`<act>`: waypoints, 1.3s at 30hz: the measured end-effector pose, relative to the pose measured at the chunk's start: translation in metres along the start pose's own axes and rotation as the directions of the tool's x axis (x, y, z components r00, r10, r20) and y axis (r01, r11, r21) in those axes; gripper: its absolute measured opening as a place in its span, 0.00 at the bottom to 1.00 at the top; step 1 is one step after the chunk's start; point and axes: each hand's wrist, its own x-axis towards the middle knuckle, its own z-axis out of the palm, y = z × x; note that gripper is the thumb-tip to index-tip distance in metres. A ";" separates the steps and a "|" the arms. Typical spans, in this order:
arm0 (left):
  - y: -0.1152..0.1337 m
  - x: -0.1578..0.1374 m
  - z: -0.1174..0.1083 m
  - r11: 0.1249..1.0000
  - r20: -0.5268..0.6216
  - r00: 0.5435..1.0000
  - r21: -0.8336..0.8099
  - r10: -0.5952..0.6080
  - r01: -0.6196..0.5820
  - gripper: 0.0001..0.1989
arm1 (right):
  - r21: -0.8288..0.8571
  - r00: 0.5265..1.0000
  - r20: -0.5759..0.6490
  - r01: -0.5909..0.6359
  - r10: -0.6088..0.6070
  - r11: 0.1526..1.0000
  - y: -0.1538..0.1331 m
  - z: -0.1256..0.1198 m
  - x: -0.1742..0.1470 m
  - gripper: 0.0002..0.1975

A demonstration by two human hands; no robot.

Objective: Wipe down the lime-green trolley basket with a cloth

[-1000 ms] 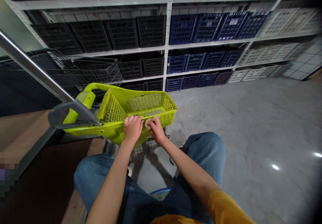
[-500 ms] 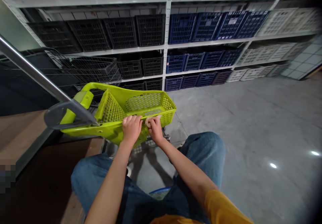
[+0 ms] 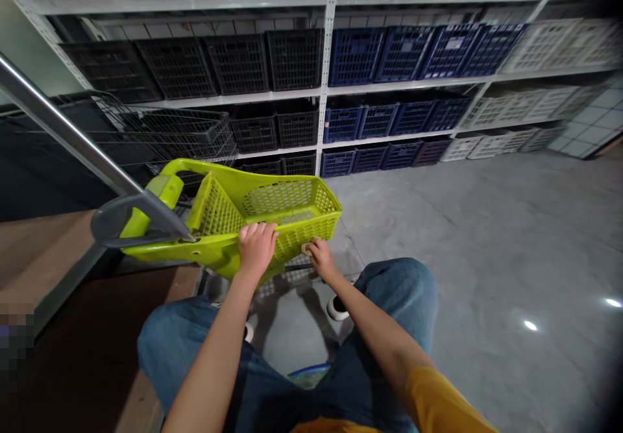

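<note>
A lime-green plastic shopping cart stands in front of my knees, its basket walls pierced with a grid of holes. My left hand is closed over the near rim of the basket, fingers hooked across the top edge. Lower and to the right, my right hand pinches a small pale cloth against the outside of the near wall. Most of the cloth is hidden by the fingers. At the cart's left end is a grey loop-shaped plastic piece where a metal pole meets the cart.
Behind the cart, a white shelving rack holds rows of black, blue and whitish crates. A wire cart stands at the back left. Brown boards lie at left. Grey floor stretches right. Something blue-rimmed shows between my legs.
My right hand has moved down and right with the cloth, from the rim to the outer side wall. My left hand stays on the rim.
</note>
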 end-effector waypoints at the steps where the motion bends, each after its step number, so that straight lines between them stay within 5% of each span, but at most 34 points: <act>1: 0.000 0.000 0.000 1.000 -0.001 1.000 0.001 -0.001 0.001 0.13 | 0.000 0.998 -0.058 -0.004 0.004 1.000 -0.004 -0.008 0.011 0.14; 7: 0.003 -0.002 -0.001 1.000 0.002 1.000 -0.007 -0.008 0.008 0.13 | 0.028 0.934 -0.357 -0.013 0.023 1.000 -0.023 -0.037 0.064 0.13; 12: 0.004 -0.003 -0.003 1.000 0.011 1.000 -0.013 -0.014 0.014 0.13 | 0.084 0.978 -0.169 -0.111 0.124 0.990 -0.007 0.004 0.006 0.12; 16: 0.003 -0.003 -0.003 1.000 0.011 1.000 -0.007 -0.014 0.015 0.13 | 0.128 0.963 -0.082 -0.244 0.256 0.961 0.007 0.018 -0.025 0.11; 19: 0.002 -0.003 -0.001 1.000 0.003 1.000 -0.007 -0.007 0.007 0.13 | 0.134 0.928 -0.248 -0.251 0.278 0.959 0.006 -0.006 0.001 0.09; 23: 0.002 -0.004 -0.001 1.000 -0.007 1.000 0.003 -0.006 0.006 0.13 | 0.111 0.822 -0.530 -0.177 0.209 0.978 -0.007 -0.050 0.060 0.09; 27: 0.003 -0.006 -0.003 1.000 -0.006 1.000 0.009 0.001 -0.001 0.14 | 0.021 0.815 -0.564 -0.144 0.130 0.989 -0.017 -0.056 0.083 0.10; 32: 0.003 -0.007 -0.004 1.000 0.001 1.000 0.013 0.001 -0.001 0.13 | 0.067 0.788 -0.575 -0.223 0.220 0.972 -0.011 -0.017 0.040 0.11; 35: 0.003 -0.007 -0.004 1.000 -0.004 1.000 0.015 -0.002 0.002 0.13 | 0.160 0.836 -0.439 -0.289 0.330 0.944 -0.002 0.001 -0.002 0.07; 39: 0.004 -0.007 -0.006 1.000 -0.005 1.000 0.006 -0.004 0.004 0.13 | 0.194 0.815 -0.412 -0.360 0.409 0.913 0.015 -0.005 -0.030 0.03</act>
